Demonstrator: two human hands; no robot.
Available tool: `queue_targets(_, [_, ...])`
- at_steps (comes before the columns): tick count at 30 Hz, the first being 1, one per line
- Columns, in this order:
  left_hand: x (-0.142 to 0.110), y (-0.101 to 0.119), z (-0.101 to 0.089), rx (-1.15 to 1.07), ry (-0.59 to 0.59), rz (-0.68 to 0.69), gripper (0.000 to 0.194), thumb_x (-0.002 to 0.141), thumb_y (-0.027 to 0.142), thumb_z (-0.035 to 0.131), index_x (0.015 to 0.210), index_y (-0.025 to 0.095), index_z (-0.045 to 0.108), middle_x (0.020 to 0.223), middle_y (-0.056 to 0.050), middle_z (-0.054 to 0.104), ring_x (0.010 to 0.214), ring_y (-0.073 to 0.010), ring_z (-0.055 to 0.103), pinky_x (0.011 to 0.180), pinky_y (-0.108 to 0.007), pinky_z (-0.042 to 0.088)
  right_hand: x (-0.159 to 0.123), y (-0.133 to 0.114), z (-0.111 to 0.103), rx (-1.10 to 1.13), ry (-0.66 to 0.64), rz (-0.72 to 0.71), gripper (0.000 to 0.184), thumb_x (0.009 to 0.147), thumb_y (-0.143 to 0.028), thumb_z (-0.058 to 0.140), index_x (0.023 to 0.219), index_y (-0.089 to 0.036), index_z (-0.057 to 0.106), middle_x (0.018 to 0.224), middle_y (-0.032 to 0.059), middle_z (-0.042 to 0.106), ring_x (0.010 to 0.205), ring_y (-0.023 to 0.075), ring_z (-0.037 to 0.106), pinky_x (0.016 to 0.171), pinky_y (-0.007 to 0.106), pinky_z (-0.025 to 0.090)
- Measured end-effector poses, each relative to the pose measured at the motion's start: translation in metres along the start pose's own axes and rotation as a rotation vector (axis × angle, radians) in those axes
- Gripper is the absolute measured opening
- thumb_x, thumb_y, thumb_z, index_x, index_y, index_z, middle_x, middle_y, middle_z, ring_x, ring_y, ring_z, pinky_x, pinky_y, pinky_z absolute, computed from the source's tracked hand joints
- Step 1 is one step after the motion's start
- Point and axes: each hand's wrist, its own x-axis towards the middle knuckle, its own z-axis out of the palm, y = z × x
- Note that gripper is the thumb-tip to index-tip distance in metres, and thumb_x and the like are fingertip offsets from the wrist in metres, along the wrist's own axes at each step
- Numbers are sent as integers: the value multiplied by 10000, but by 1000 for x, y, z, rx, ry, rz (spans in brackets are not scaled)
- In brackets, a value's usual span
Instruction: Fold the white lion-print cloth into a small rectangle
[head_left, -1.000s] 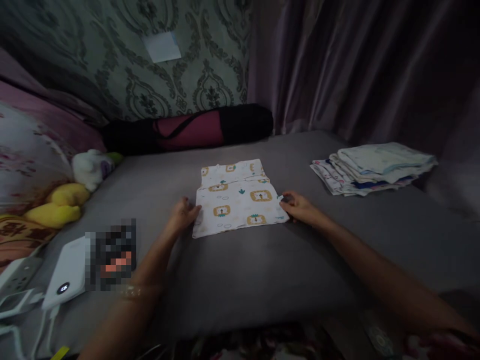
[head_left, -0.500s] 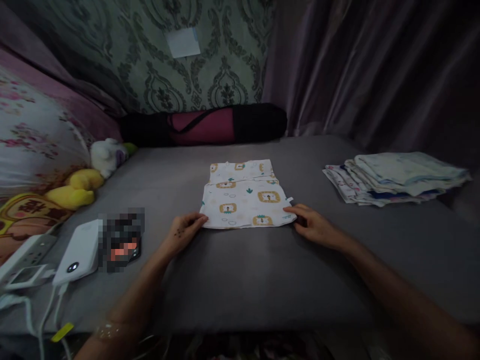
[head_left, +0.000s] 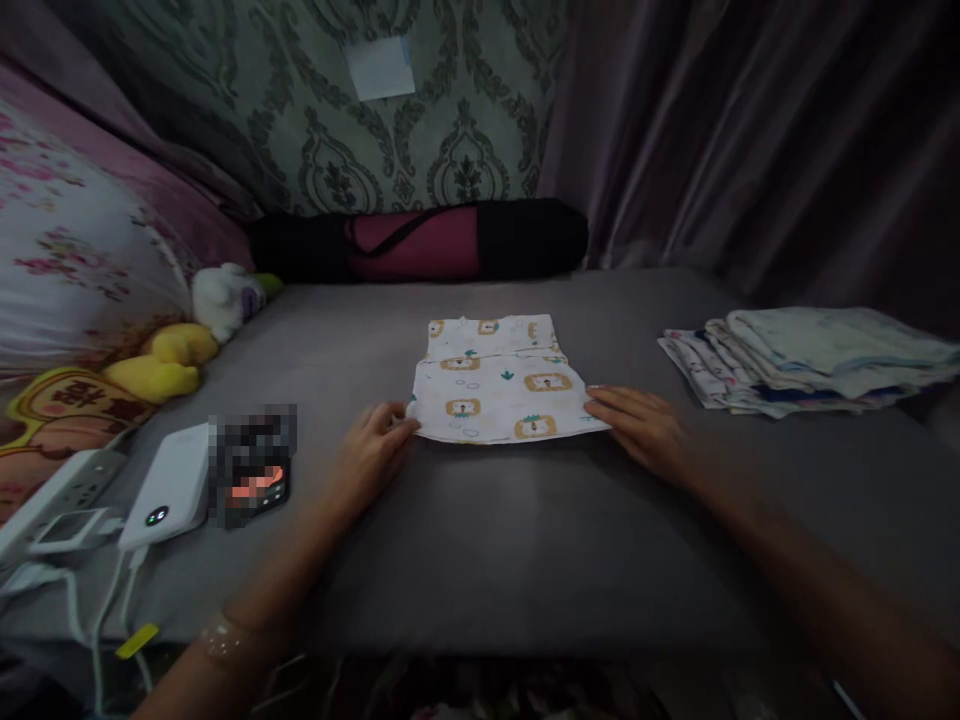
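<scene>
A white cloth printed with yellow lion squares [head_left: 499,385] lies folded flat on the grey bed surface [head_left: 525,540]. My left hand [head_left: 371,455] rests at its near left corner, fingers curled onto the edge. At the near right corner lies my right hand [head_left: 637,425], its fingers stretched out flat and touching the cloth's edge. Neither hand lifts the cloth.
A stack of folded cloths [head_left: 810,360] sits at the right. A dark and pink rolled bag [head_left: 420,240] lies along the back wall. Plush toys [head_left: 180,355], a floral pillow [head_left: 82,260], a white power bank [head_left: 169,485], a phone and cables lie at the left.
The cloth's near edge has been folded away, so it looks shorter. Both hands have followed to its near corners, and the right hand has flattened out.
</scene>
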Motion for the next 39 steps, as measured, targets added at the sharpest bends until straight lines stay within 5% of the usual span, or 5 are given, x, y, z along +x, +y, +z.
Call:
queue_targets(7, [-2,-16,-13,-35,-83,261,292,971,291,421,1114,231,668,1146,-85,688,1125,-252,584,940,-418,447,-10,0,-9,49,-96,-4,388,905,-159,431,1214,-261,643,1291,43,624,1251,228,532,1050,469,431])
queue_targets(16, [-26,3,-44,-163,-128,277,279,953,250,452,1137,251,662,1071,-70,722,996,-213,664,863,-360,510,-52,-23,-25,32,-39,-74,461,887,-114,448,1263,-329,605,1261,18,644,1172,203,597,986,405,512])
queue_targets(23, [-32,12,-42,-598,-177,-195,258,891,404,525,1019,258,695,1016,-69,724,938,-229,673,833,-355,553,-53,-30,-30,157,-5,6,399,896,-176,478,1245,-322,605,1234,28,657,1163,212,602,987,421,520])
queue_targets(29, [1,32,-27,-774,213,-619,356,825,530,577,941,201,648,924,-55,696,895,-225,644,863,-357,521,-16,-36,-24,314,185,287,261,909,-326,486,1111,-289,648,1131,41,695,1038,234,659,946,404,532])
queue_targets(39, [49,35,18,-623,539,-576,306,964,448,387,1104,209,517,968,-44,596,874,-172,580,814,-289,483,50,-32,18,418,536,651,378,928,-532,399,1026,-201,554,901,92,663,779,216,618,690,330,514])
